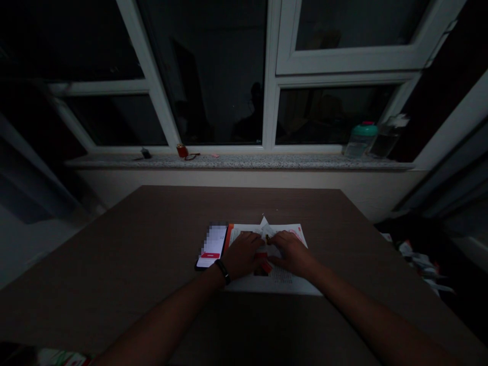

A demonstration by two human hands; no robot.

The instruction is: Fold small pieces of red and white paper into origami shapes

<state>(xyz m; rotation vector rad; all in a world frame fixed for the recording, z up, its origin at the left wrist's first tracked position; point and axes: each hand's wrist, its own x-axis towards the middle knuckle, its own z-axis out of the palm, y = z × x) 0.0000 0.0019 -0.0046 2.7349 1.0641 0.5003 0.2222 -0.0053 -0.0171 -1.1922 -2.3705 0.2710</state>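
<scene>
My left hand (244,255), with a dark band on the wrist, and my right hand (293,252) face each other over a printed sheet (284,288) on the table. Their fingers are bent inward around a small spot, where a tiny yellowish and dark thing (267,239) shows between the fingertips. A pale, pointed piece of paper or wrapper (266,227) sticks up just beyond them. Below the fingers lies a red patch (264,263), printed or loose, I cannot tell. Dim light and the fingers hide what exactly is gripped.
A lit phone (213,244) lies at the sheet's left edge on the brown table (152,244). Along the stone windowsill (236,161) stand a small red container (182,150), a teal-capped bottle (362,138) and a clear bottle (387,136). Crumpled things (419,262) lie right of the table.
</scene>
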